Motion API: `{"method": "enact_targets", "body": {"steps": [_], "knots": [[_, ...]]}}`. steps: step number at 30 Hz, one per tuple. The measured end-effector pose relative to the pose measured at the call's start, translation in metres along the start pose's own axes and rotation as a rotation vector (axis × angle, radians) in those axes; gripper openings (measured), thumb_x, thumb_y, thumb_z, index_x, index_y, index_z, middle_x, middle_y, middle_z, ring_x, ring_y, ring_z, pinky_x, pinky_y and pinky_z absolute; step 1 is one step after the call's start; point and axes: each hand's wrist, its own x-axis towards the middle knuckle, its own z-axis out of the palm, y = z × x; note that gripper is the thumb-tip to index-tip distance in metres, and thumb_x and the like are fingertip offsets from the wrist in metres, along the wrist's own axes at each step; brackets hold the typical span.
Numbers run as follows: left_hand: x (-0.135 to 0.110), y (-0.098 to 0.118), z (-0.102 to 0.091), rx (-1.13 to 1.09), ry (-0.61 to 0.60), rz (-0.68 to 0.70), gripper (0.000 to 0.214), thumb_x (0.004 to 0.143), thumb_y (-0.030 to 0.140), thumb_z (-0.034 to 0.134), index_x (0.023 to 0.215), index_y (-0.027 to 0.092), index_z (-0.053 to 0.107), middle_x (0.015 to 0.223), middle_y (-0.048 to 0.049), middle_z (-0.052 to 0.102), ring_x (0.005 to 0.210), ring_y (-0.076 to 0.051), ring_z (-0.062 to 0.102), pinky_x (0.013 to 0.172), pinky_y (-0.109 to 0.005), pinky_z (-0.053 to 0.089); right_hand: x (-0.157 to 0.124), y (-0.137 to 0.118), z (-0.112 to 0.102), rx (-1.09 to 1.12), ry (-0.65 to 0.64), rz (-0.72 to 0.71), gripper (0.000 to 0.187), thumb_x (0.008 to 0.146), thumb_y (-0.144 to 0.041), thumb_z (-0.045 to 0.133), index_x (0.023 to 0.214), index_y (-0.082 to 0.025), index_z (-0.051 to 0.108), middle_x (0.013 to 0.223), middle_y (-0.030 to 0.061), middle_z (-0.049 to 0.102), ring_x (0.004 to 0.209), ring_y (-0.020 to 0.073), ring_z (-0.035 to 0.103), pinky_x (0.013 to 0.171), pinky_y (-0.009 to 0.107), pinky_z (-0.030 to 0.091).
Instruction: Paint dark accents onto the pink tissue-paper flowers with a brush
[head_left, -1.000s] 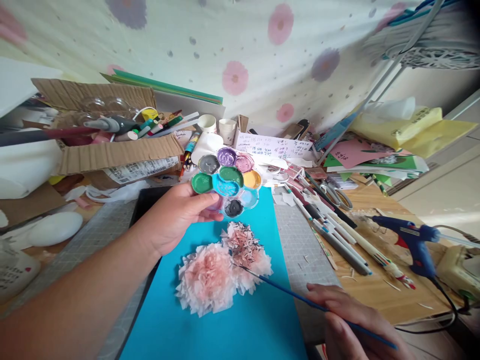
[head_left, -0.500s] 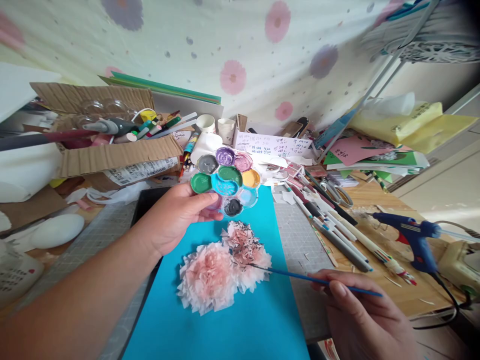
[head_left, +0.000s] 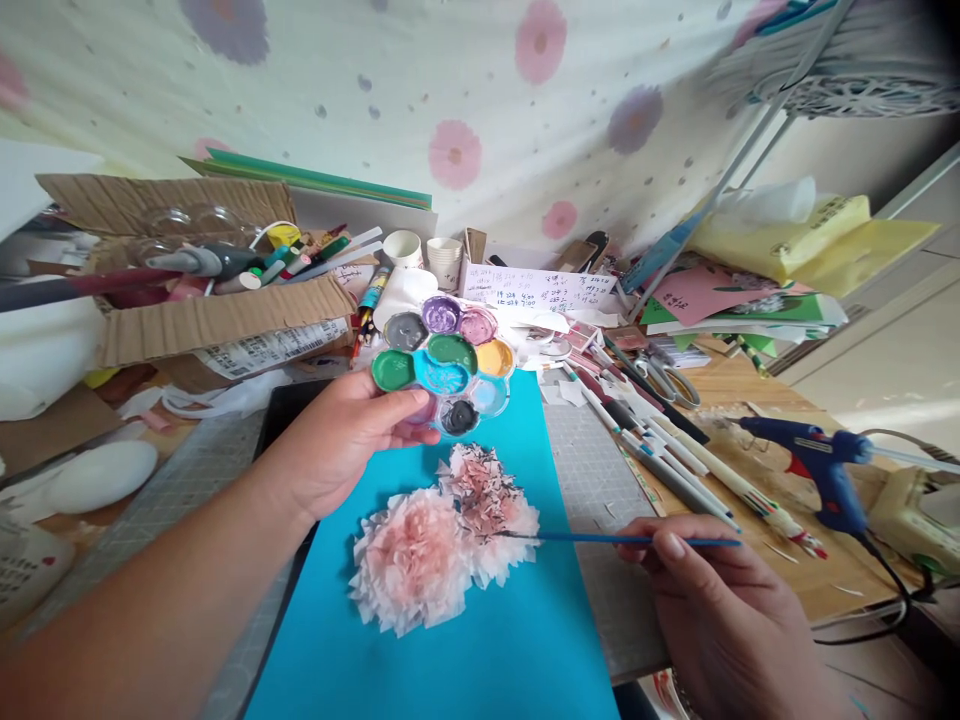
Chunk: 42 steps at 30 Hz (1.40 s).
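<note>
My left hand point(head_left: 345, 440) is closed on the edge of a flower-shaped paint palette point(head_left: 442, 362) with several coloured wells, held up over the blue sheet point(head_left: 465, 640). My right hand point(head_left: 720, 610) pinches a thin blue paintbrush point(head_left: 622, 540) that lies nearly level. Its tip touches the right edge of the smaller pink tissue flower point(head_left: 487, 500), whose petals are flecked with dark paint. A larger plain pink tissue flower point(head_left: 409, 560) lies against it on the left.
A cardboard box point(head_left: 210, 300) full of pens and tools stands at the back left. Several pens point(head_left: 667, 460) and scissors point(head_left: 664, 380) lie right of the grey cutting mat point(head_left: 592, 470). A blue glue gun point(head_left: 817, 470) rests at the right. Coloured paper point(head_left: 750, 300) is stacked behind.
My right hand has risen and come forward, swinging the brush from a steep slant to nearly level, its tip staying at the smaller flower. The palette hand has barely moved.
</note>
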Motion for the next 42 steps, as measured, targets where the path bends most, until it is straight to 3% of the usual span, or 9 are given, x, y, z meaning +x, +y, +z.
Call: {"method": "enact_targets", "body": {"steps": [4,10,17,20,24,32,37,40,42], "knots": [[0.001,0.000,-0.002,0.009,-0.008,0.007,0.013,0.076,0.029,0.078,0.087,0.023,0.078,0.088,-0.0032,0.079,0.082,-0.023,0.068,0.075,-0.040,0.058,0.000,0.003,0.002,-0.015,-0.027,0.034,0.011,0.071,-0.028,0.087,0.074,-0.023,0.078,0.071,0.0036,0.078,0.062,0.0141,0.072,0.061,0.021,0.059],[0.003,-0.002,-0.003,0.021,-0.012,0.005,0.012,0.077,0.029,0.078,0.087,0.024,0.078,0.086,-0.0028,0.079,0.082,-0.023,0.068,0.074,-0.038,0.058,0.011,-0.001,-0.001,0.077,0.074,0.043,0.014,0.069,-0.029,0.088,0.071,-0.021,0.077,0.070,0.0025,0.077,0.060,0.0118,0.069,0.061,0.019,0.057],[0.006,-0.003,-0.007,0.054,-0.003,0.009,0.017,0.072,0.031,0.081,0.086,0.023,0.078,0.090,-0.0059,0.081,0.079,-0.024,0.071,0.071,-0.038,0.059,0.006,-0.001,0.009,-0.010,-0.053,0.115,0.018,0.070,-0.036,0.088,0.070,-0.022,0.077,0.069,0.0033,0.076,0.063,0.0119,0.067,0.063,0.019,0.054],[0.008,-0.006,-0.009,0.062,0.005,0.012,0.023,0.069,0.033,0.082,0.089,0.022,0.078,0.087,-0.0065,0.081,0.078,-0.025,0.071,0.070,-0.040,0.060,0.007,-0.002,0.009,-0.032,-0.045,0.163,0.019,0.068,-0.038,0.090,0.069,-0.023,0.078,0.070,0.0030,0.076,0.064,0.0113,0.067,0.064,0.018,0.053],[0.009,-0.008,-0.009,0.060,0.001,0.014,0.026,0.069,0.033,0.082,0.093,0.023,0.078,0.087,-0.0055,0.080,0.079,-0.025,0.072,0.071,-0.040,0.061,0.010,-0.006,0.009,0.021,0.017,0.140,0.022,0.063,-0.040,0.092,0.066,-0.024,0.077,0.067,0.0016,0.076,0.061,0.0111,0.066,0.063,0.018,0.053],[0.008,-0.007,-0.009,0.058,-0.008,0.018,0.025,0.072,0.033,0.080,0.094,0.022,0.078,0.086,-0.0050,0.079,0.080,-0.024,0.072,0.072,-0.038,0.062,0.005,0.000,0.015,-0.050,-0.074,0.072,0.012,0.074,-0.034,0.086,0.076,-0.026,0.078,0.074,0.0011,0.077,0.068,0.0122,0.068,0.068,0.019,0.056],[0.007,-0.006,-0.007,0.050,-0.013,0.026,0.022,0.073,0.031,0.079,0.093,0.022,0.078,0.087,-0.0044,0.079,0.078,-0.023,0.072,0.071,-0.037,0.062,0.012,-0.005,0.017,-0.082,-0.063,-0.080,0.011,0.076,-0.035,0.084,0.076,-0.026,0.077,0.069,0.0007,0.076,0.063,0.0137,0.071,0.063,0.021,0.058],[0.006,-0.006,-0.006,0.047,-0.010,0.028,0.019,0.074,0.031,0.078,0.091,0.022,0.078,0.087,-0.0045,0.079,0.077,-0.023,0.072,0.071,-0.037,0.061,0.005,-0.016,0.020,-0.306,-0.113,-0.269,0.002,0.082,-0.028,0.078,0.082,-0.026,0.077,0.075,0.0005,0.079,0.067,0.0153,0.074,0.062,0.021,0.060],[0.005,-0.006,-0.006,0.047,-0.009,0.029,0.018,0.074,0.031,0.078,0.090,0.022,0.078,0.085,-0.0045,0.079,0.077,-0.023,0.072,0.071,-0.037,0.061,-0.004,-0.023,0.022,-0.465,-0.164,-0.414,0.007,0.084,-0.020,0.074,0.087,-0.027,0.074,0.083,-0.0002,0.080,0.076,0.0159,0.075,0.069,0.021,0.061]]}}
